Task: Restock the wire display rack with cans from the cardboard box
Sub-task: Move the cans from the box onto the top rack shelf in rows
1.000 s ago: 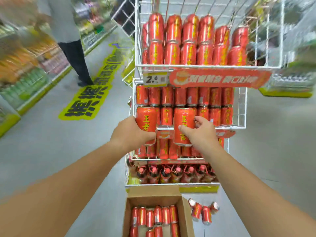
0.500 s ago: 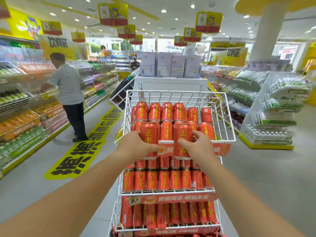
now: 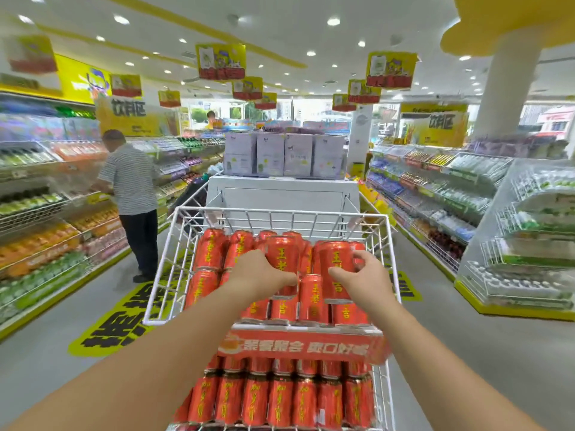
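Observation:
A white wire display rack (image 3: 161, 269) stands in front of me, its top basket and the shelf below packed with red cans. My left hand (image 3: 258, 275) grips a red can (image 3: 281, 256) upright over the top basket. My right hand (image 3: 361, 275) grips a second red can (image 3: 334, 265) beside it, above the stacked cans. A lower can (image 3: 312, 293) shows between the two hands. A red banner (image 3: 298, 345) runs along the basket's front edge. The cardboard box is out of view.
A person in a striped shirt (image 3: 130, 178) stands at the left shelves (image 3: 40, 237). Stocked shelves (image 3: 435, 194) line the right aisle, and a wire rack (image 3: 525, 244) stands at right. A white stand with purple boxes (image 3: 283, 157) is behind the rack.
Both hands lifted their cans from the middle shelf level up over the top basket. My view rose from the floor and box to the store aisle.

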`<state>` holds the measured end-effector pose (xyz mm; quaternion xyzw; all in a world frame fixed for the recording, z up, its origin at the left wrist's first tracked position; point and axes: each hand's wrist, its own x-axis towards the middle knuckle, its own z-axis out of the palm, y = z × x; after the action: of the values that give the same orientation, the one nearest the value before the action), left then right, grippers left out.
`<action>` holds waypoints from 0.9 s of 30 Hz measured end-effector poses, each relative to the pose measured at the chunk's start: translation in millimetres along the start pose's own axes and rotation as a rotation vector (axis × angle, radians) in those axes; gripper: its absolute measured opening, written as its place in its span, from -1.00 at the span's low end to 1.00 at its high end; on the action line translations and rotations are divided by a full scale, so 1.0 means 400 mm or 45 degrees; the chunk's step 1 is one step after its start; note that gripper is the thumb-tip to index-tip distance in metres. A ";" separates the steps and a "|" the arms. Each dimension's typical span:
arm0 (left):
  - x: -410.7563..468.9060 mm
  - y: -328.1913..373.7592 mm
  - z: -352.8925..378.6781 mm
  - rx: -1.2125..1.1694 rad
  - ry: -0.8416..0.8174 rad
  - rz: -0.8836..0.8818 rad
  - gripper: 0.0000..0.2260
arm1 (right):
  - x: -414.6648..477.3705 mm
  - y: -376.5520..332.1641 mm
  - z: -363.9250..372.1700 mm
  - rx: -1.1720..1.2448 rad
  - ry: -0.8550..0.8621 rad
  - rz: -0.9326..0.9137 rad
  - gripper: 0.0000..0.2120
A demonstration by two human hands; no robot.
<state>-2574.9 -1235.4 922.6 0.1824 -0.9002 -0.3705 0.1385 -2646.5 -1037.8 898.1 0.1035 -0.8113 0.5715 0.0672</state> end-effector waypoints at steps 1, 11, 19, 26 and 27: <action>0.020 0.013 0.020 0.011 0.003 -0.004 -0.50 | 0.026 0.012 -0.006 0.007 -0.002 -0.004 -0.52; 0.171 0.093 0.153 0.056 0.061 -0.083 -0.59 | 0.255 0.120 -0.001 0.104 0.048 0.076 -0.59; 0.240 0.136 0.231 0.009 0.140 -0.134 -0.69 | 0.351 0.165 0.012 0.149 0.014 0.118 -0.75; 0.277 0.168 0.291 0.096 0.161 -0.137 -0.71 | 0.397 0.206 0.041 0.131 -0.021 0.108 -0.69; 0.277 0.170 0.299 0.136 0.165 -0.133 -0.69 | 0.398 0.205 0.044 0.127 -0.020 0.110 -0.66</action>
<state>-2735.4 -1164.7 901.8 0.2598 -0.8970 -0.3162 0.1670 -2820.7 -1042.1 853.4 0.0762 -0.7860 0.6128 0.0309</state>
